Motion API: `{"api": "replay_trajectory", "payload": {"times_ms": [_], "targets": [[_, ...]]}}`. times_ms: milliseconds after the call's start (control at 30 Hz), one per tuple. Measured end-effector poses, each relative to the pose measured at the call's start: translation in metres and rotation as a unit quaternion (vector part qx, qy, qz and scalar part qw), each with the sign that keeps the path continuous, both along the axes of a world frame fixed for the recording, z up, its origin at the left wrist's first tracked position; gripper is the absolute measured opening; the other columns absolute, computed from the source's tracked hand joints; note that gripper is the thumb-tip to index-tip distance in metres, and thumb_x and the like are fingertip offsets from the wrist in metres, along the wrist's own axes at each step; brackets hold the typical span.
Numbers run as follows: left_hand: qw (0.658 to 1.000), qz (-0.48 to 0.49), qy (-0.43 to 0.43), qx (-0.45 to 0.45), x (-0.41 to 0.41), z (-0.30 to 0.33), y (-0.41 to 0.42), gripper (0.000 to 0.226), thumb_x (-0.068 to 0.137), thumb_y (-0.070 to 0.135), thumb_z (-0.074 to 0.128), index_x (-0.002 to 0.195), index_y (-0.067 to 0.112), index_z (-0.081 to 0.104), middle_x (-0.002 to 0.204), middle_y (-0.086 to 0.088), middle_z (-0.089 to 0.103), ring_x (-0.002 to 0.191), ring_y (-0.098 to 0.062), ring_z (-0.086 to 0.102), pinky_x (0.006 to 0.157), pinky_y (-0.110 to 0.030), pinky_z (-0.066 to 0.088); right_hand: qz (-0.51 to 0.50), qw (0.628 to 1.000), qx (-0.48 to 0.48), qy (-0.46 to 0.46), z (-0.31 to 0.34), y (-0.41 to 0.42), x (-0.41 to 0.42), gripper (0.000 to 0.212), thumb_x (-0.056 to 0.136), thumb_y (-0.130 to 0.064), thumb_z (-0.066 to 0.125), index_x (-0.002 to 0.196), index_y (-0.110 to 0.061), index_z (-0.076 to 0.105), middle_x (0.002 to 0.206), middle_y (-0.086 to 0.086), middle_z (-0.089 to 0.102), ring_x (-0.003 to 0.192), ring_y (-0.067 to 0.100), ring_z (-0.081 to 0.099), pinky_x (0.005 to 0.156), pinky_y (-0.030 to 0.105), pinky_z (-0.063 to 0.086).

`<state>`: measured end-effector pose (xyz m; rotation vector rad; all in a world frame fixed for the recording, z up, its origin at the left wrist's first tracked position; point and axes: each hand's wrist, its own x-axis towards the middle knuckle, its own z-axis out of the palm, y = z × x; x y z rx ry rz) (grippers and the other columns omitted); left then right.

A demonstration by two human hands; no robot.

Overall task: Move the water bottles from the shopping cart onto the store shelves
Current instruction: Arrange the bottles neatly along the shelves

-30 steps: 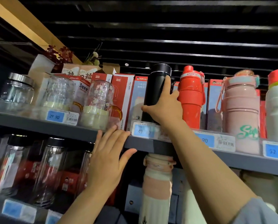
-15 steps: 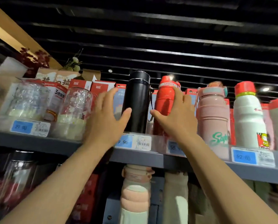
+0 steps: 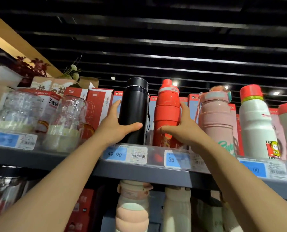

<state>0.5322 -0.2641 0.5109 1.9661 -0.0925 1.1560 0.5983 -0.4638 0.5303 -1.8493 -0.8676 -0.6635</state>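
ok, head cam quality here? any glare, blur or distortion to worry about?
Head view: ceiling spotlights flare just behind the red bottle; the glass jars at left and the price tag at right are smeared by blur; wide-angle bends the shelf edge; the black bottle and both hands stay fairly sharp.

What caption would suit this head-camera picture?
Left hand grips a black cylindrical bottle while right hand holds a red ribbed bottle on the grey shelf.

Black slatted ceiling (image 3: 173, 30) with small spotlights (image 3: 113, 78).
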Motion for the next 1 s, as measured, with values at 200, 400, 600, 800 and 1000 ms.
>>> {"api": "replay_trajectory", "payload": {"times_ms": [200,400,600,800,1000], "targets": [[0.986,0.146,-0.007,0.082,0.003,-0.003,-0.006,0.107,0.065,0.069,0.071,0.146,0.044,0.006,0.144,-0.005,0.045,0.122,-0.028,0.052,0.093,-0.043,0.046,-0.106,0.993,-0.042,-0.026,-0.006,-0.001,-0.006,0.106,0.057,-0.069,0.073,0.139,-0.038,0.014,0.110,0.004,0.060,0.091,0.026,0.065,0.084,0.042,0.054],[0.995,0.061,0.029,0.069,-0.003,-0.001,-0.007,0.112,0.073,0.046,0.078,0.149,0.043,-0.004,0.149,-0.006,0.040,0.126,-0.028,0.048,0.093,-0.034,0.038,-0.124,0.989,-0.048,-0.063,-0.008,-0.003,-0.004,0.118,0.059,-0.051,0.083,0.147,-0.030,0.006,0.117,0.006,0.055,0.096,0.028,0.062,0.086,0.041,0.052],[0.994,0.057,0.024,0.085,-0.009,-0.004,-0.009,0.111,0.075,0.041,0.079,0.150,0.042,-0.002,0.151,-0.005,0.039,0.133,-0.028,0.043,0.101,-0.037,0.036,-0.049,0.998,-0.036,-0.019,-0.007,-0.014,-0.005,0.104,0.068,-0.034,0.083,0.143,-0.032,0.012,0.101,0.000,0.057,0.086,0.021,0.064,0.077,0.035,0.055],[0.993,0.071,0.021,0.096,-0.011,-0.005,-0.011,0.110,0.075,0.043,0.078,0.151,0.040,-0.001,0.149,-0.007,0.042,0.131,-0.031,0.046,0.102,-0.040,0.038,-0.222,0.969,-0.074,-0.078,-0.015,0.005,-0.003,0.110,0.066,-0.061,0.074,0.146,-0.017,0.011,0.128,0.017,0.043,0.110,0.037,0.054,0.087,0.041,0.045],[0.995,0.053,0.022,0.085,-0.012,-0.005,-0.011,0.109,0.075,0.041,0.079,0.150,0.042,0.000,0.150,-0.006,0.040,0.132,-0.030,0.044,0.103,-0.040,0.037,-0.207,0.973,-0.064,-0.083,-0.014,0.005,0.000,0.112,0.063,-0.064,0.075,0.145,-0.021,0.012,0.126,0.015,0.050,0.108,0.036,0.057,0.088,0.040,0.046]]}}
